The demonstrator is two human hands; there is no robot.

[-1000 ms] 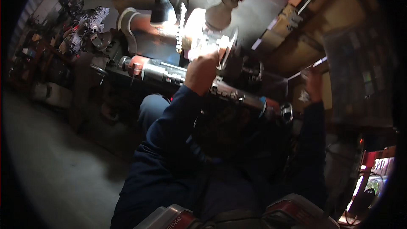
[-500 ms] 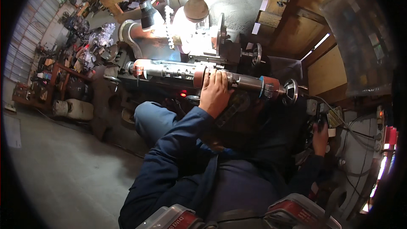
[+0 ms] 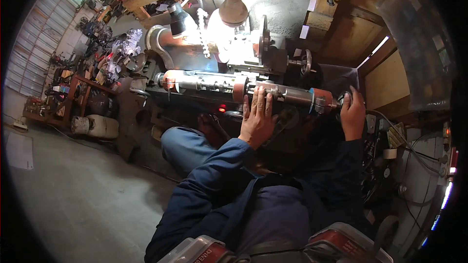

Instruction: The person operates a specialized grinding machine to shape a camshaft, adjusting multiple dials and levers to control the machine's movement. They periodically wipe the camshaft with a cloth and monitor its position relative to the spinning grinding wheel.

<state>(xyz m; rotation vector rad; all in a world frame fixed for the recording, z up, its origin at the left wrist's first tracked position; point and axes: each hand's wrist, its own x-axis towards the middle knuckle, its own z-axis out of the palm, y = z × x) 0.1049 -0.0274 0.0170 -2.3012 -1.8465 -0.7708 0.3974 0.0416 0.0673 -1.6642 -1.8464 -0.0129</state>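
A long horizontal machine spindle [image 3: 298,96] with orange-red sections lies across the machine in front of me. My left hand [image 3: 258,118] rests on it just right of the middle orange collar [image 3: 240,92]; the fingers are stretched out and slightly spread, not wrapped round it. At the spindle's right end is a metal handwheel [image 3: 341,99]. My right hand [image 3: 352,116] has its fingers closed on that wheel and covers much of it. Behind the spindle, a bright work lamp [image 3: 182,22] lights a machine head with a round disc [image 3: 264,40].
A second handwheel [image 3: 306,63] stands behind the spindle. Cables and a grey control box [image 3: 373,122] are at my right. A pale plastic jug [image 3: 103,126] stands on the floor at left, beside a rack [image 3: 73,95]. A small red light [image 3: 222,108] glows below the spindle.
My right hand has come up from beside the control box at lower right onto the handwheel. My left hand has shifted slightly along the spindle, its fingers now straighter. The whole view has shifted a little.
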